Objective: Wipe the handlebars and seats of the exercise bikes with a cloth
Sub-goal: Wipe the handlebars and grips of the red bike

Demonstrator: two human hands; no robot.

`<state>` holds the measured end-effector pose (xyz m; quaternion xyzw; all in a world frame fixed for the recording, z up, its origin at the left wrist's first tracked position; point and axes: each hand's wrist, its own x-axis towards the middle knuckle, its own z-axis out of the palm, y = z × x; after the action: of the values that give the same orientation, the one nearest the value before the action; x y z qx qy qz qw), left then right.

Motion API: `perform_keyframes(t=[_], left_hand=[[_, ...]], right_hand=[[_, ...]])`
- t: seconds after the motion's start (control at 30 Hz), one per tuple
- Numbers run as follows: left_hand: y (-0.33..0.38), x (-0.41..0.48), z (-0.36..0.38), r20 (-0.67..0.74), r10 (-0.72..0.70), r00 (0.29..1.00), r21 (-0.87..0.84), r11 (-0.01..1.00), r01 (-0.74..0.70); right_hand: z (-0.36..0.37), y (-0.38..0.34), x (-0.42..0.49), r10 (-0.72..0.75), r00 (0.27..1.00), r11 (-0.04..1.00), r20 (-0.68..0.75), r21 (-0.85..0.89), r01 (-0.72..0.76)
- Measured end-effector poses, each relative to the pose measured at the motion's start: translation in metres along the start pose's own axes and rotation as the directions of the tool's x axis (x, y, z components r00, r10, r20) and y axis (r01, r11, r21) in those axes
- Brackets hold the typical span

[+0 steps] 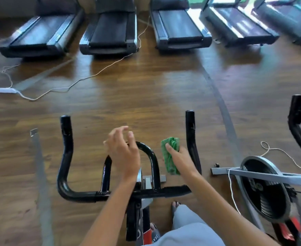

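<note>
Head view. Black handlebars [66, 174] of near bike fill lower centre; inner loop [150, 157] rises from crossbar. L hand [124, 153] hovers above loop's left side, fingers spread, holding nothing; contact w/ bar prob. none, blur hides it. R hand [179, 157] grips folded green cloth [170, 157] between loop and right horn [190, 135], cloth just beside the horn. Second bike w/ flywheel [263, 189] at right edge. Treadmills [108, 31] in a row along far side of wood floor [146, 93]; white cable [85, 79] trails across it.

Glossy black metal handlebars [151, 157], nubbly green cloth [171, 155], polished wood floor [146, 89]
</note>
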<state>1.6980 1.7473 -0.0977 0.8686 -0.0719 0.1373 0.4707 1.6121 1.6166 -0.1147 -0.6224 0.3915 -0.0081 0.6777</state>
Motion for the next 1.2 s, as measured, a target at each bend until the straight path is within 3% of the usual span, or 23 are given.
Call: perform_keyframes(t=[0.1, 0.17, 0.27, 0.37, 0.47, 0.53, 0.63, 0.8, 0.9, 0.97, 1.07, 1.2], left_hand=[[0.034, -0.008, 0.037, 0.209, 0.041, 0.977, -0.212, 0.977, 0.004], [0.054, -0.008, 0.062, 0.322, 0.059, 0.945, -0.283, 0.958, 0.037], [0.08, -0.004, 0.099, 0.485, 0.029, 0.874, -0.27, 0.956, 0.118], [0.09, -0.003, 0.13, 0.579, -0.021, 0.815, -0.228, 0.956, 0.186], [0.09, -0.005, 0.144, 0.52, -0.055, 0.852, -0.236, 0.95, 0.205], [0.087, -0.004, 0.145, 0.487, -0.08, 0.87, -0.241, 0.945, 0.222], [0.082, 0.004, 0.145, 0.529, -0.141, 0.837, -0.256, 0.914, 0.316], [0.078, 0.012, 0.144, 0.593, -0.165, 0.788, -0.298, 0.864, 0.405], [0.08, 0.013, 0.143, 0.595, -0.188, 0.781, -0.317, 0.839, 0.443], [0.08, 0.013, 0.142, 0.589, -0.196, 0.784, -0.309, 0.842, 0.442], [0.081, 0.01, 0.143, 0.571, -0.212, 0.793, -0.305, 0.842, 0.445], [0.078, 0.005, 0.145, 0.563, -0.191, 0.804, -0.318, 0.848, 0.424]], right_hand=[[-0.037, -0.021, -0.011, -0.196, 0.973, 0.953, -0.123, 0.211, 0.219], [-0.06, -0.037, -0.004, -0.29, 0.912, 0.915, -0.292, 0.193, 0.353], [-0.078, -0.058, 0.029, -0.327, 0.84, 0.916, -0.433, 0.074, 0.394], [-0.074, -0.064, 0.073, -0.302, 0.887, 0.944, -0.35, 0.019, 0.329], [-0.062, -0.046, 0.096, -0.271, 0.939, 0.962, -0.213, -0.036, 0.269], [-0.063, -0.026, 0.083, -0.229, 0.952, 0.973, -0.204, -0.075, 0.218], [-0.068, -0.006, 0.065, -0.132, 0.979, 0.99, -0.153, -0.057, 0.125], [-0.059, -0.069, 0.089, -0.25, 0.942, 0.964, -0.226, 0.031, 0.264], [-0.059, -0.061, 0.077, -0.299, 0.931, 0.954, -0.208, -0.062, 0.292], [-0.062, -0.032, 0.058, -0.241, 0.953, 0.963, -0.185, -0.171, 0.211], [-0.063, 0.01, 0.021, -0.028, 0.98, 0.958, -0.197, -0.286, -0.03], [-0.058, 0.045, -0.034, 0.17, 0.964, 0.96, -0.204, -0.185, -0.209]])
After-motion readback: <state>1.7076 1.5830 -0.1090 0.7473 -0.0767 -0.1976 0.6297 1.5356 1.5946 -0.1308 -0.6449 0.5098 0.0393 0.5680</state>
